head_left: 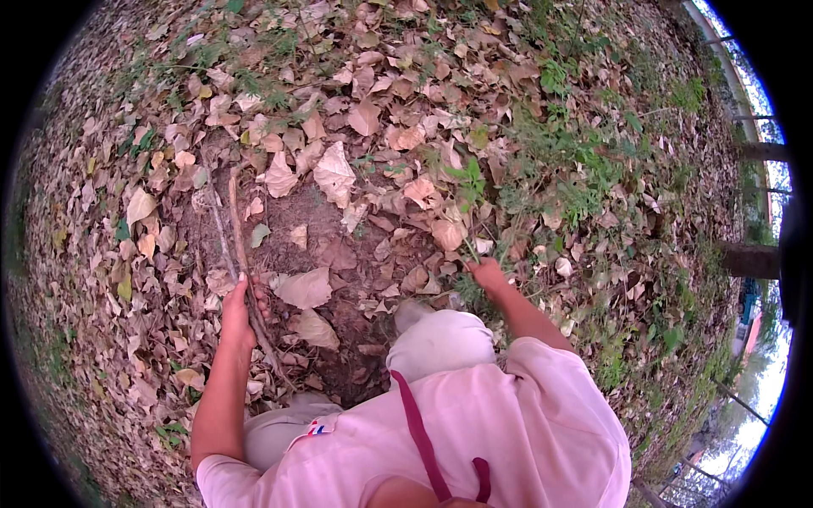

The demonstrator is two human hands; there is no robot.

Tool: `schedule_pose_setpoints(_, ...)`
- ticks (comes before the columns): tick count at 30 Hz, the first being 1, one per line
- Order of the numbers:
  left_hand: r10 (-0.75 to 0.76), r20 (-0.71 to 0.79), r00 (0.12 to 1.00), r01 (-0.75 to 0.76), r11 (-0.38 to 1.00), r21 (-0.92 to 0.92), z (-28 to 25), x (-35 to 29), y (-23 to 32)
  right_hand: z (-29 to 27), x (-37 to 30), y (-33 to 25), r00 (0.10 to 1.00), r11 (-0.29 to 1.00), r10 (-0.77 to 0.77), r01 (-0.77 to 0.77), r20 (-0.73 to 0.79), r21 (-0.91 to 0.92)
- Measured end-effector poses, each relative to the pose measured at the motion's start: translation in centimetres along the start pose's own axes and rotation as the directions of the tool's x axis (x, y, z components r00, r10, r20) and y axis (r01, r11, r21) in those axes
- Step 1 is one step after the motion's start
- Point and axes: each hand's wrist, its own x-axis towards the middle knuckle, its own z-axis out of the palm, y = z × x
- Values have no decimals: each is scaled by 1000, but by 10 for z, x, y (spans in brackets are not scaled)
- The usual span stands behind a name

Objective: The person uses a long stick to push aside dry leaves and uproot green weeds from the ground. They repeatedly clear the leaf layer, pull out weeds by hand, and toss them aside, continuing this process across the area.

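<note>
My left hand is closed around two slender dry sticks. One is a greyish stick, and beside it runs a browner stick. Both reach away from me past my fingers, and a length of stick also runs back from the hand toward my knee. On the other side, my right hand is closed on the thin stem of a green leafy plant that stands among the fallen leaves. Its fingertips are partly hidden. Between my hands lies a patch of bare brown soil with large dry leaves on it.
Dry leaf litter covers the ground all around. Low green weeds grow at the right. Tree trunks and a bright open area show at the far right edge. My bent knee is close to my right hand.
</note>
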Motion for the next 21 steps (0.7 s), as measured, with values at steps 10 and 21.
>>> schedule_pose_setpoints(10, 88, -5, 996, -87, 992, 87, -2, -4, 8, -77, -68, -171, 942, 678, -160, 322, -295, 661)
schedule_pose_setpoints(21, 138, 92, 986, -149, 981, 124, 5, -12, 10, -115, -54, -229, 793, 754, -577, 609, -194, 248)
